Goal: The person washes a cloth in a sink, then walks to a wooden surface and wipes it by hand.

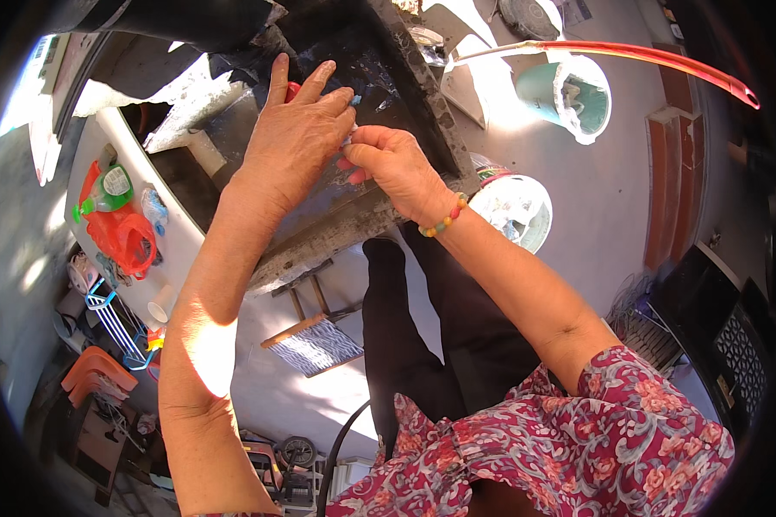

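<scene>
Over a dark stone basin [355, 223], my two hands meet near the middle. My left hand [301, 129] is spread palm down, its fingertips pointing away from me; a red object [291, 92] shows between its fingers. At its right side, my right hand [388, 158] pinches a small whitish piece [347, 139] between thumb and fingers; what the piece is cannot be told. A bit of light blue material [356, 99] shows just past the left fingers. The beaded bracelet [444, 217] is on my right wrist. What lies under my left palm is hidden.
On a white ledge [184, 213] at left are a green bottle [116, 187], a red plastic bag [132, 242] and a cup [158, 311]. Right of the basin stand a lined white bucket [537, 213] and a teal bin [537, 87]. A red-handled pole [646, 55] crosses the upper right. A small stool [317, 346] stands below.
</scene>
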The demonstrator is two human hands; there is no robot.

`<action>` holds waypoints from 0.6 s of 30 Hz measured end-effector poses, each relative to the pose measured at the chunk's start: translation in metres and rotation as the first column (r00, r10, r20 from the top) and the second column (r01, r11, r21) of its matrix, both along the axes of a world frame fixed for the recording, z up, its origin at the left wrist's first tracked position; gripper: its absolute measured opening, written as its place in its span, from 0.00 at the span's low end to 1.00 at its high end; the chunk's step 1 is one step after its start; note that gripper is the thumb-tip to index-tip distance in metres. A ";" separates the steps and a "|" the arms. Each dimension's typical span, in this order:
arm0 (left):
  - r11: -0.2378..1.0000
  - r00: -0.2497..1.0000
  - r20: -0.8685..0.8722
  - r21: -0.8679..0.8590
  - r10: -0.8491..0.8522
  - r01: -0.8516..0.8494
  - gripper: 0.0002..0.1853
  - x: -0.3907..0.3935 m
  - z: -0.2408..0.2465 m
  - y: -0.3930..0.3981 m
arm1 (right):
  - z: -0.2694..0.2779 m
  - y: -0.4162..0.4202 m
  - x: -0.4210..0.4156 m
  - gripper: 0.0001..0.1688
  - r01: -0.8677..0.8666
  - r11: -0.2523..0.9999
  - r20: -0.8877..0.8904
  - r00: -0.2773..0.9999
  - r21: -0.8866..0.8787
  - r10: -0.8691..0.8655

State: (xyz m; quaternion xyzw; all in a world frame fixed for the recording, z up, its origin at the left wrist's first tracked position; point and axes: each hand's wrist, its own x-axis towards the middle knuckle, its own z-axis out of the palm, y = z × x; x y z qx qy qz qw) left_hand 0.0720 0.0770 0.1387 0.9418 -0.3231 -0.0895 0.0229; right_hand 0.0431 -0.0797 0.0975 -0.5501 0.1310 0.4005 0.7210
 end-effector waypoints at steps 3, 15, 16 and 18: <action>0.987 0.991 -0.008 0.086 -0.134 0.134 0.13 0.015 0.002 0.002 | 0.004 -0.006 -0.007 0.17 -0.024 0.999 0.006 1.000 -0.026 0.024; 0.967 0.998 0.056 0.255 -0.019 0.004 0.04 0.003 -0.002 -0.010 | 0.008 -0.029 -0.032 0.16 0.098 0.993 -0.097 0.990 -0.067 -0.104; 0.975 1.000 0.023 0.223 -0.013 0.008 0.03 -0.002 -0.001 -0.014 | 0.007 -0.029 -0.033 0.17 0.104 0.993 -0.108 0.988 -0.055 -0.110; 0.995 1.000 0.019 0.102 -0.024 0.022 0.03 -0.021 0.000 -0.019 | 0.008 -0.026 -0.037 0.20 0.203 0.977 -0.175 0.966 0.060 -0.190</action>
